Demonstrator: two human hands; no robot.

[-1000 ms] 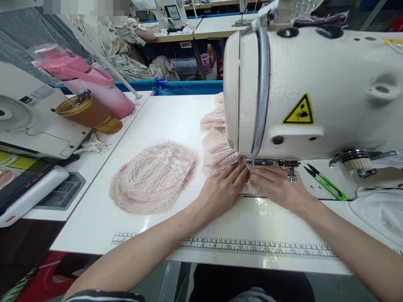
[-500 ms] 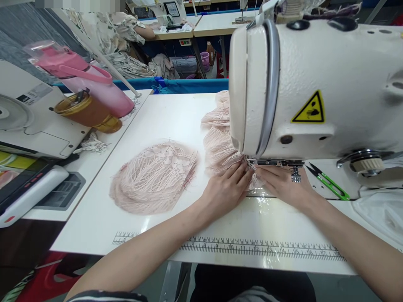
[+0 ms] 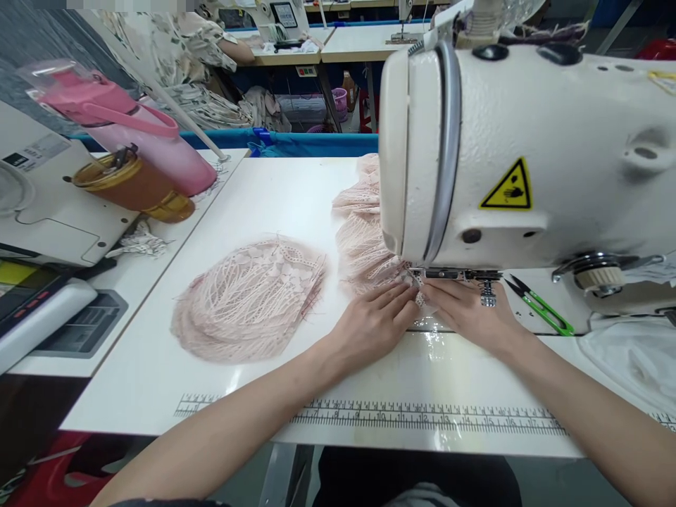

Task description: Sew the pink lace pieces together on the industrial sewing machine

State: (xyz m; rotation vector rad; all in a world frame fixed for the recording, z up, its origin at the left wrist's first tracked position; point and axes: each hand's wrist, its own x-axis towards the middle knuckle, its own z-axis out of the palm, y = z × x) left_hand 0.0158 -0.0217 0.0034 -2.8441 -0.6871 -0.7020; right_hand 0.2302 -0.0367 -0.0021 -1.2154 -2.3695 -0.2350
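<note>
One bunch of pale pink lace [image 3: 364, 246] lay on the white table [image 3: 296, 197], left of the sewing machine [image 3: 554, 127], and part of it ran in by the machine's metal parts [image 3: 457, 274]. The left hand [image 3: 372, 317] lay on the lace with its fingers close to those parts. The right hand [image 3: 467, 306] was on the other side, partly hidden behind the metal. Both hands had their fingers laid out long, but I could not tell if either grip was pinching the lace, since the undersides did not show. Fingers so near the metal could get jabbed if they slid too far in. The lace looked thin and full of holes, so it might snag or bunch up if one hand tugged harder than the other. More lace pieces [image 3: 243, 303] sat in a round pile, where the left arm [image 3: 253, 401] might brush them. Green snips [image 3: 543, 306] lay to the right, and a bump could knock them away
</note>
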